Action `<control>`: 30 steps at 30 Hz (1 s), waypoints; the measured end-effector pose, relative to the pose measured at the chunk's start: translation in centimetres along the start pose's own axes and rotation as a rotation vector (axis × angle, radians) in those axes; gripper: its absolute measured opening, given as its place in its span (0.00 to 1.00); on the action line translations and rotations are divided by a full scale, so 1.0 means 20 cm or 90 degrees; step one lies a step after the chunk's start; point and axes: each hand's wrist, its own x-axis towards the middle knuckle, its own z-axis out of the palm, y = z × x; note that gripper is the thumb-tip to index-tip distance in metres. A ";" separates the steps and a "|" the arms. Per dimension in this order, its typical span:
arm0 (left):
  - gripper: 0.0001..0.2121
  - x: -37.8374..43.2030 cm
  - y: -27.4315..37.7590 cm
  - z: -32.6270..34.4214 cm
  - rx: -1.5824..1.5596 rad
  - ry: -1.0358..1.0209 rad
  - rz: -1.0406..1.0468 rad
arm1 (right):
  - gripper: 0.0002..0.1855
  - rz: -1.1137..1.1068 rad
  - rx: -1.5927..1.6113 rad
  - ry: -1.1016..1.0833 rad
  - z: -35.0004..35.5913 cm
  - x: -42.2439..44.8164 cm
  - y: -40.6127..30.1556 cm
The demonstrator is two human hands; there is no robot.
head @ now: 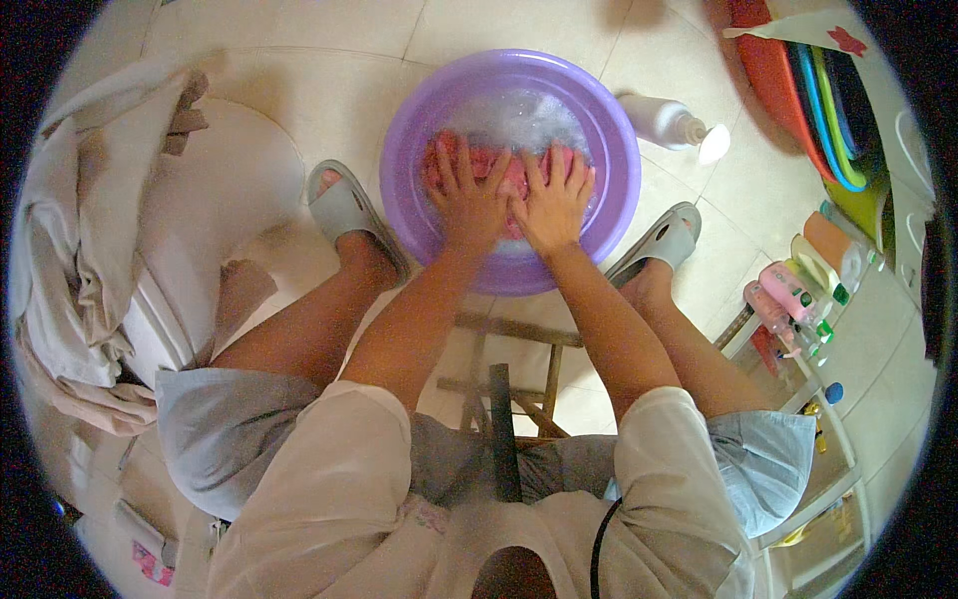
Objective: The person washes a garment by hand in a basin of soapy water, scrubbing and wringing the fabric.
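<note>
A round purple plastic basin (511, 284) stands on the tiled floor between my feet. It holds water with white suds (516, 108) and a red cloth (486, 161), partly under the foam. My left hand (468, 198) presses on the left part of the cloth, palm down with fingers spread. Beside it my right hand (556, 196) lies on the right part of the cloth, fingers also spread, the two thumbs close together. Neither hand is closed around the cloth. To the right of the basin a white pump bottle (662, 123) lies on its side.
A wooden stool (554, 382) is under me. Light cloths (97, 247) hang over a white object at the left. On the right are several nested coloured basins (816, 112) and a rack (831, 487) with several bottles (786, 288). My slippered feet flank the purple basin.
</note>
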 end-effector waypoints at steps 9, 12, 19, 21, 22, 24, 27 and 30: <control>0.20 0.26 -0.16 0.29 -0.072 -0.323 -0.101 | 0.16 0.008 0.040 -0.335 0.24 0.30 0.07; 0.19 0.37 -0.17 0.33 -0.059 -0.391 -0.098 | 0.18 0.056 0.040 -0.543 0.28 0.42 0.09; 0.18 0.66 -0.19 0.14 -0.017 -0.527 0.019 | 0.21 -0.003 0.210 -0.276 0.21 0.50 0.19; 0.18 0.64 -0.13 -0.03 -0.136 -0.452 -0.021 | 0.20 0.100 0.331 -0.290 0.09 0.46 0.26; 0.18 0.60 -0.13 -0.09 -0.192 -0.412 -0.051 | 0.19 0.099 0.371 -0.219 0.05 0.41 0.25; 0.20 0.52 -0.13 -0.16 -0.193 -0.432 -0.113 | 0.16 0.150 0.428 -0.271 -0.07 0.31 0.24; 0.20 0.29 -0.22 -0.02 -0.244 -0.330 -0.176 | 0.14 0.091 0.350 -0.263 -0.17 0.14 0.16; 0.20 0.19 -0.07 -0.10 -0.225 -0.360 -0.176 | 0.15 0.083 0.275 -0.180 -0.06 -0.06 0.20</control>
